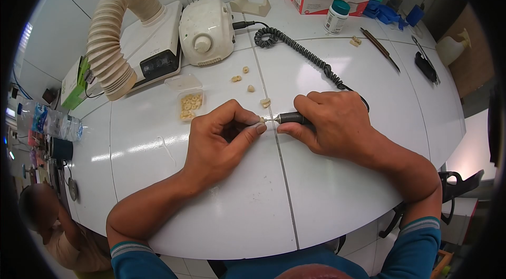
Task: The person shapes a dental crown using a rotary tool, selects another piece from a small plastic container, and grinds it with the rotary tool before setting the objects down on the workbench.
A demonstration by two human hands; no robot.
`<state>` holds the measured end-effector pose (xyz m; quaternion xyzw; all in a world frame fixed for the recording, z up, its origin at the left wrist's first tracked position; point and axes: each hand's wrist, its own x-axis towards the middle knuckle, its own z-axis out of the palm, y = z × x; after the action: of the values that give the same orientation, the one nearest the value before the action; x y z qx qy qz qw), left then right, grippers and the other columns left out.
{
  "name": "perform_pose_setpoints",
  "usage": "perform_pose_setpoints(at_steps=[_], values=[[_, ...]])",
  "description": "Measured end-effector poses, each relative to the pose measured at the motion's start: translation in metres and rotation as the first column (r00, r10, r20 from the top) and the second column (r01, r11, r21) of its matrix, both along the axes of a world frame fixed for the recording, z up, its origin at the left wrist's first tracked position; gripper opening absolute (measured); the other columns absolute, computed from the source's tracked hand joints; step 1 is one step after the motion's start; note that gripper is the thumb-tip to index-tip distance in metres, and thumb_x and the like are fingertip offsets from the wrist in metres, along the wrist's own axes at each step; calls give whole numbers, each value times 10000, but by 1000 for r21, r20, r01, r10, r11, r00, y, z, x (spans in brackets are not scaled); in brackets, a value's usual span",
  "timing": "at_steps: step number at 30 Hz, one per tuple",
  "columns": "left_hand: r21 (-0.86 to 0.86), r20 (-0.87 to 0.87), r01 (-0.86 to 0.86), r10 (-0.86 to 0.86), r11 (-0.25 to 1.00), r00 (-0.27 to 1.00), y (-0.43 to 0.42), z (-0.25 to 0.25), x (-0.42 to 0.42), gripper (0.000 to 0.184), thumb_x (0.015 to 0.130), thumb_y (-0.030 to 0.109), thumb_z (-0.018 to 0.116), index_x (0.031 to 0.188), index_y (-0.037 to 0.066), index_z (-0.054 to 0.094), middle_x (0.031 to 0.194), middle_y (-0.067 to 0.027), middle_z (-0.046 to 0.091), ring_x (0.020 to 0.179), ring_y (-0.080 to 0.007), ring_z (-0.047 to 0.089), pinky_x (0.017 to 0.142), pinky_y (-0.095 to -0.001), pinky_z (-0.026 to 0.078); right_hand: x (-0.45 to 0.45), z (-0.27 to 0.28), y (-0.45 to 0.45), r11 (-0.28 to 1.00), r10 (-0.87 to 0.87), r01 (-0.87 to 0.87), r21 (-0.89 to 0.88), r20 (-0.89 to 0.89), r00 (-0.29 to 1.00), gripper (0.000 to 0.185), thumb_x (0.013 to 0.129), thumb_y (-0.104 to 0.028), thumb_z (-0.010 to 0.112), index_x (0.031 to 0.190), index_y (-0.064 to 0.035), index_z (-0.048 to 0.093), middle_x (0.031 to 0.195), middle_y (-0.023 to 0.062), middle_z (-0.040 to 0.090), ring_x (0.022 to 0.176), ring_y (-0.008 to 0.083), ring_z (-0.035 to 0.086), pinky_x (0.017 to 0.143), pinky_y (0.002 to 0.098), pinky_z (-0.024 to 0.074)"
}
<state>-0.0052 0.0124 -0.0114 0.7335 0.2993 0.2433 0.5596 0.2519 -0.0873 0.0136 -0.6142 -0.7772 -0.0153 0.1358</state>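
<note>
Left grip closed on piece, right grip around handpiece

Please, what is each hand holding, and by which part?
The right hand grips the black cylindrical handpiece around its barrel. The left hand pinches a tiny cream-coloured piece; which part, I cannot tell.

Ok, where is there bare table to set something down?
Free: the near table between the forearms, and the stretch between right forearm and brown tool. Crowded: just beyond the left hand, with tub and small pieces; the back, with control box, hose and mask boxes.
</note>
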Motion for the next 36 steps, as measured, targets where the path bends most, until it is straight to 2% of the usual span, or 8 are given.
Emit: perform_pose_setpoints(at_steps=[10, 13, 16, 19, 28, 36], values=[[-34, 65, -7, 10, 999, 998, -1, 3, 2, 125, 988, -55, 793, 1041, 12, 703, 1156, -101, 758, 983, -90, 718, 836, -249, 576, -1, 0, -1, 1000, -3, 3, -2, -11, 1000, 591, 1068, -645, 689, 886, -84, 721, 691, 90, 702, 553, 257, 685, 482, 407, 481], [-27, 119, -36, 39, 999, 992, -1, -1, 4, 124, 983, 26, 829, 965, -5, 710, 1072, -60, 779, 881, -42, 649, 759, -220, 539, 0, 0, 0, 1000, 0, 0, -15, -9, 1000, 596, 1069, -650, 685, 890, -83, 723, 695, 88, 703, 551, 253, 681, 482, 403, 474], [-4, 95, -28, 28, 1000, 995, 0, 0, 3, 133, 980, 26, 831, 954, 3, 703, 1069, -64, 776, 868, -47, 643, 761, -221, 538, 1, -1, 1, 1000, 11, -11, -9, -6, 1000, 598, 1069, -654, 684, 893, -83, 724, 696, 86, 703, 546, 251, 674, 479, 402, 464], [12, 22, 4, -5, 1000, 1000, 1, 4, 1, 142, 984, -54, 795, 1013, 14, 673, 1167, -105, 746, 974, -81, 703, 825, -242, 568, 1, -2, 1, 1000, 16, -16, -6, -5, 1000, 598, 1069, -655, 684, 898, -84, 726, 696, 85, 702, 541, 248, 667, 477, 399, 455], [-122, 98, -5, 17, 993, 995, 0, 6, 4, 218, 1061, -4, 756, 1236, -16, 628, 1152, -125, 768, 1102, -187, 782, 962, -305, 632, 0, -1, 0, 1000, -19, 20, 23, -49, 999, 563, 1067, -609, 715, 904, -70, 723, 716, 102, 709, 569, 274, 690, 499, 416, 493], [-159, 69, -19, 30, 987, 997, 0, 9, 5, 221, 1063, 4, 760, 1254, -28, 653, 1151, -121, 778, 1085, -171, 785, 958, -299, 628, 1, -2, 1, 1000, -6, 7, 26, -63, 998, 557, 1063, -593, 728, 888, -65, 707, 703, 102, 701, 561, 270, 685, 496, 414, 492]])
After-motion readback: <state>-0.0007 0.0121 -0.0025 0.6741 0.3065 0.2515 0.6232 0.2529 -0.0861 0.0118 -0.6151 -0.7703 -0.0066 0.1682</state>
